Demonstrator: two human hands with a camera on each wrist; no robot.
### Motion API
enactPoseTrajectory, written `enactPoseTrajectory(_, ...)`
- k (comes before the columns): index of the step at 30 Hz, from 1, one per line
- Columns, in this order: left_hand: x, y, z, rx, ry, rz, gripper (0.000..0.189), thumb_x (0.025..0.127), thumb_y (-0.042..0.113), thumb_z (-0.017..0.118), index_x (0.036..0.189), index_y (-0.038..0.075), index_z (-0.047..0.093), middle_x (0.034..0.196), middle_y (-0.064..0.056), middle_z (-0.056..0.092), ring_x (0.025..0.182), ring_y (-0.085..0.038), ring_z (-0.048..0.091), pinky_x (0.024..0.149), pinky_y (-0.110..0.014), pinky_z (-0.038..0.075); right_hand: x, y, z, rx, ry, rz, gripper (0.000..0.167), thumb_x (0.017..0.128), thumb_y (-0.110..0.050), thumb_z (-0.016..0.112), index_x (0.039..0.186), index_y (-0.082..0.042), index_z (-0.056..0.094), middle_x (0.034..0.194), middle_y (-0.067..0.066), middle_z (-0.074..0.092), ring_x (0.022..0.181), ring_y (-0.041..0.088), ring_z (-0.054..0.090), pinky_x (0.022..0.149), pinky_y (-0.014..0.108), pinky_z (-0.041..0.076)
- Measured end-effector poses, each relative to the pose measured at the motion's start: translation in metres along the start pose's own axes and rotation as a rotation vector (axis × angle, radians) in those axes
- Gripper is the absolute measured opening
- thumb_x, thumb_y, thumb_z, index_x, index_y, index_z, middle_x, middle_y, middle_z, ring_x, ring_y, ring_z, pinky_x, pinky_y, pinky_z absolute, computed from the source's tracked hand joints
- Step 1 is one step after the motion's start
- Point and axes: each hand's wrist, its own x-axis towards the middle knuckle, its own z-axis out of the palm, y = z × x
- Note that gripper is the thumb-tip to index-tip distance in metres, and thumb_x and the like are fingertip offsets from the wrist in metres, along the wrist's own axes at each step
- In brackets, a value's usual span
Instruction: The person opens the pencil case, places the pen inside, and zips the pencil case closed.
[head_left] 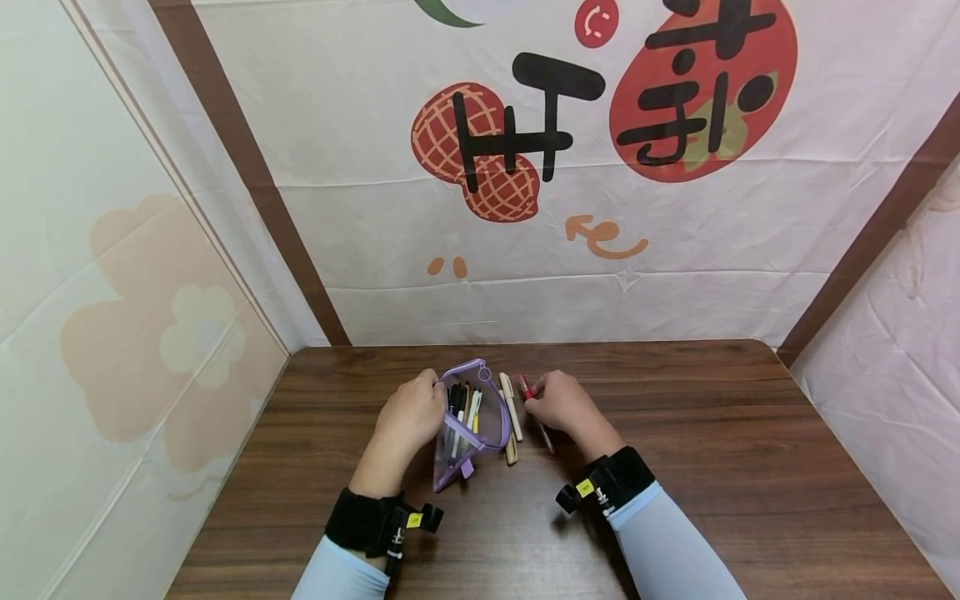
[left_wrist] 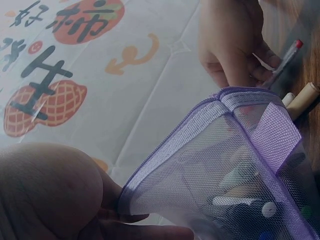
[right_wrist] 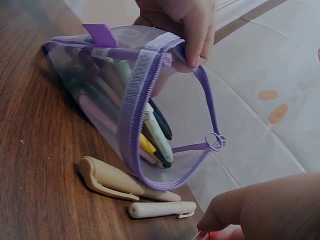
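Note:
A see-through mesh pencil pouch with purple trim [head_left: 443, 477] lies open in the middle of the table, several pens and markers inside it. My left hand [head_left: 408, 410] pinches its left rim between thumb and fingers, holding the mouth wide. Just right of the pouch, my right hand [head_left: 564, 407] pinches a slim red-tipped pen [head_left: 524, 386] near its far end. In the left wrist view this red pen [left_wrist: 287, 61] sticks out past the fingers. Between pouch and right hand lie a cream pen [right_wrist: 162, 209] and a thicker tan marker [right_wrist: 106, 176].
The brown wooden table [head_left: 712, 467] ends at a white printed cloth [head_left: 360, 250] behind it. More white cloth [head_left: 892, 333] hangs along the right, and a pale panel with a flower print [head_left: 112, 350] stands on the left. A ring pull [right_wrist: 215, 141] hangs at the pouch's zipper.

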Motion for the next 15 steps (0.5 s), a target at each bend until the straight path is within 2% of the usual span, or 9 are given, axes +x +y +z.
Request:
enactPoseTrajectory(1,0.0,0.0,0.0,0.0,-0.001,-0.001,0.038,0.123,0.024,0.038,0.135,-0.002,0.064,0.09,-0.011,0.064,0.075,-0.025,0.06,0.07,-0.042,0.049,0.008,0.012,0.005,0.025,0.013,-0.033,0.018,0.097,-0.023,0.078,0.103,-0.006,0.082,0.104,0.009,0.08,0.09,0.023,0.071,0.089,0.042,0.062)
enactPoseTrajectory(7,0.002,-0.001,0.001,0.003,-0.002,-0.009,0.038,0.123,0.025,0.038,0.133,0.0,0.064,0.09,-0.011,0.064,0.075,-0.025,0.06,0.07,-0.041,0.049,0.009,0.013,0.002,0.18,0.04,-0.062,0.023,0.099,-0.02,0.076,0.112,-0.001,0.081,0.096,0.008,0.079,0.08,0.019,0.071,0.075,0.033,0.06)
enactPoseTrajectory(8,0.002,-0.002,0.001,0.004,-0.002,-0.007,0.038,0.123,0.025,0.038,0.132,0.0,0.064,0.089,-0.011,0.064,0.074,-0.025,0.06,0.07,-0.041,0.048,0.002,0.002,-0.004,0.213,0.037,-0.033,0.022,0.099,-0.014,0.074,0.113,0.001,0.08,0.094,0.01,0.078,0.077,0.02,0.071,0.072,0.033,0.059)
enactPoseTrajectory(11,0.003,-0.002,0.001,0.006,-0.004,-0.005,0.038,0.123,0.026,0.038,0.132,0.0,0.064,0.089,-0.011,0.064,0.074,-0.025,0.06,0.07,-0.041,0.048,0.002,0.001,-0.005,0.307,0.069,-0.024,0.019,0.1,-0.012,0.074,0.115,0.0,0.078,0.093,0.009,0.077,0.071,0.017,0.07,0.067,0.03,0.057)
enactPoseTrajectory(15,0.003,-0.003,0.002,0.007,-0.004,-0.003,0.038,0.123,0.026,0.039,0.134,-0.001,0.064,0.089,-0.011,0.065,0.074,-0.024,0.061,0.069,-0.04,0.049,0.003,-0.001,-0.005,0.401,0.153,-0.038,0.017,0.102,-0.012,0.075,0.115,-0.002,0.077,0.092,0.009,0.079,0.066,0.014,0.068,0.063,0.027,0.056)
